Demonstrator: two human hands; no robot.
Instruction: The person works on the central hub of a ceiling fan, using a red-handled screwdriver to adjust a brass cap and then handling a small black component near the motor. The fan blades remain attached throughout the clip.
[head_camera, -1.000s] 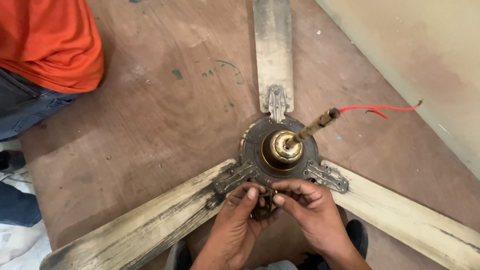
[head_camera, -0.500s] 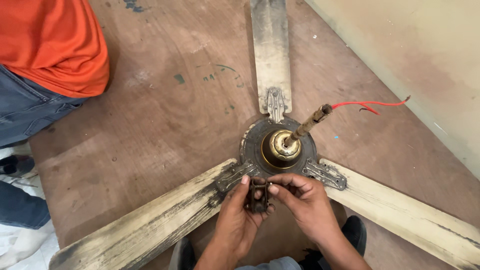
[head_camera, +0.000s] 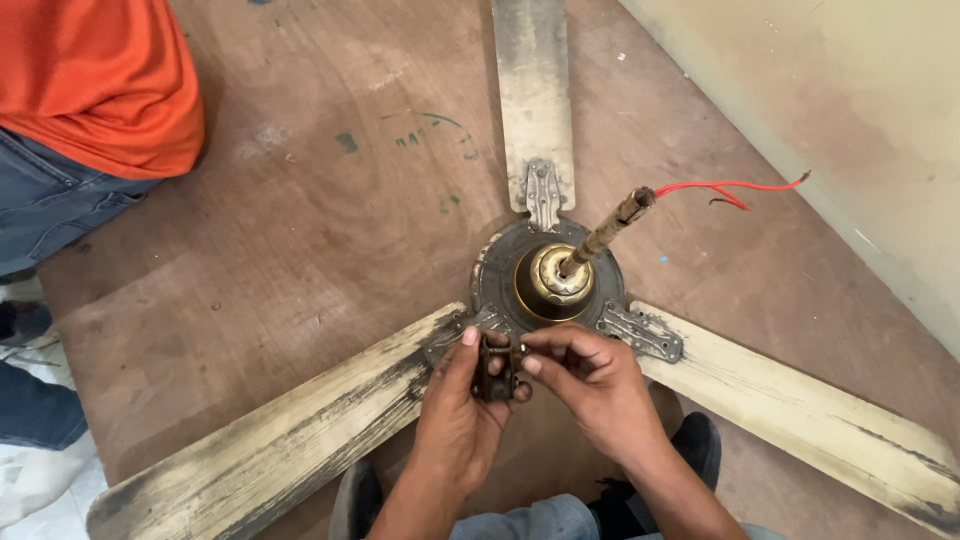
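Above the fan hub (head_camera: 548, 280), small dark part (head_camera: 496, 368) now lifted, both hands' fingers (head_camera: 470, 336) pinching it

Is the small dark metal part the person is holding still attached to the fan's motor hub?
No, both hands, left hand and right hand, hold the small dark metal part between their fingertips, lifted clear of the motor hub.

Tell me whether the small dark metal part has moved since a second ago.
Yes. The small dark metal part, held by the left hand and right hand, has lifted clear of the fan hub, toward the person.
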